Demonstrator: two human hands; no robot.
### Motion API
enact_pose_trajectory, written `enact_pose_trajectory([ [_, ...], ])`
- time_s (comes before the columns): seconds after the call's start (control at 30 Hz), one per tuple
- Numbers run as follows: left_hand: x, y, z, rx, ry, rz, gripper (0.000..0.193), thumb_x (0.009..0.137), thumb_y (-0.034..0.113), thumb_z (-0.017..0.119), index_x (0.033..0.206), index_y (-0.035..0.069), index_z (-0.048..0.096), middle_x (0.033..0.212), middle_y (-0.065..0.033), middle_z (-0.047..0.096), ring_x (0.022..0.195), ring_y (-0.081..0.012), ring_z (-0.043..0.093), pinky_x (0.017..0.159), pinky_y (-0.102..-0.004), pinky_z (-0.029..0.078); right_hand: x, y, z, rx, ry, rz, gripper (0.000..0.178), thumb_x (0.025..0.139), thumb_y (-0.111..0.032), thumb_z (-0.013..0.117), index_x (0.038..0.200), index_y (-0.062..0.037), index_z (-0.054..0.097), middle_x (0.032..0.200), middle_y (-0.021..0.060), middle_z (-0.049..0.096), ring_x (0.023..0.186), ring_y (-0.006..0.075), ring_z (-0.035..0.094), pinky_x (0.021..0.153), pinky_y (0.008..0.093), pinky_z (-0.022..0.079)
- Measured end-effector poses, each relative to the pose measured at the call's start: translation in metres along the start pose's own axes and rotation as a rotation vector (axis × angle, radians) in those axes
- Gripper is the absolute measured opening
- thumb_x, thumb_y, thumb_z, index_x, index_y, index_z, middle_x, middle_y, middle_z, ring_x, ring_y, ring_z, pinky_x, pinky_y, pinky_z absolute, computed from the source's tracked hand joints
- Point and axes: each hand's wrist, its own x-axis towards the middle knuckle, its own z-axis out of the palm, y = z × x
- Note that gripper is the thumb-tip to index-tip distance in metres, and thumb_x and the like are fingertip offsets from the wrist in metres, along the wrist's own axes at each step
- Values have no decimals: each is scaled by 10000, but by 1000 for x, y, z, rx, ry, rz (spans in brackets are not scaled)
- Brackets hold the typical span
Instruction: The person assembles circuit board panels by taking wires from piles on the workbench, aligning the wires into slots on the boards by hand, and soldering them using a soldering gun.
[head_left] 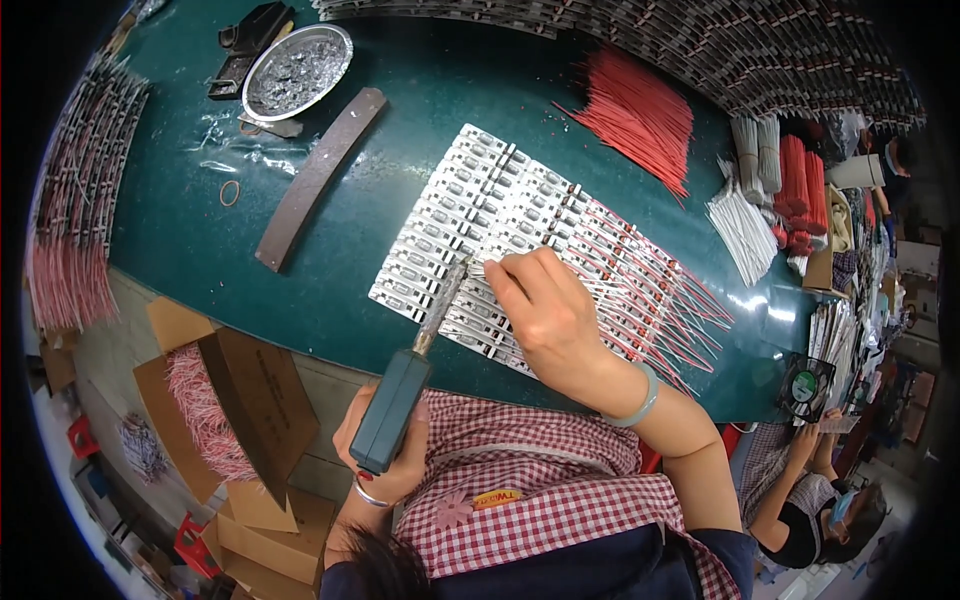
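My left hand point(408, 468) is wrapped round the dark green handle of a soldering iron point(392, 412). Its metal shaft slants up and away, the tip lying over rows of small white plastic holders point(425, 255). Close beside that tip, my right hand point(548, 318) has thumb and forefinger pinched together just above the holders; whatever is between them is too small to make out. The holders lie side by side in a slanted block on the green table point(330, 320). Thin red and white wires point(680, 310) trail from the block's right side.
A brown curved bar point(320, 180) and a metal bowl of silvery scraps point(298, 72) lie at the far left. Red wires point(640, 120) and white wires point(742, 235) are piled right. Wired holders point(75, 200) stack leftmost. A carton point(265, 400) stands below; a co-worker point(815, 510) sits right.
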Motion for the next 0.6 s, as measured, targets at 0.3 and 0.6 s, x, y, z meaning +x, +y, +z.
enact_pose_trajectory([
  [0.3,2,5,-4,-30,11,23,192,785,-41,736,972,-58,698,912,-165,686,729,-293,696,643,-331,548,0,0,1,4,3,-1,363,700,-24,638,1043,90,663,887,111,563,832,245,560,665,321,508],
  [0.6,-1,3,-4,23,-38,1,212,771,-47,750,976,-58,698,914,-164,687,720,-301,691,654,-332,550,1,-1,0,7,15,1,365,697,-23,641,1039,100,666,891,113,572,834,245,567,650,321,510],
])
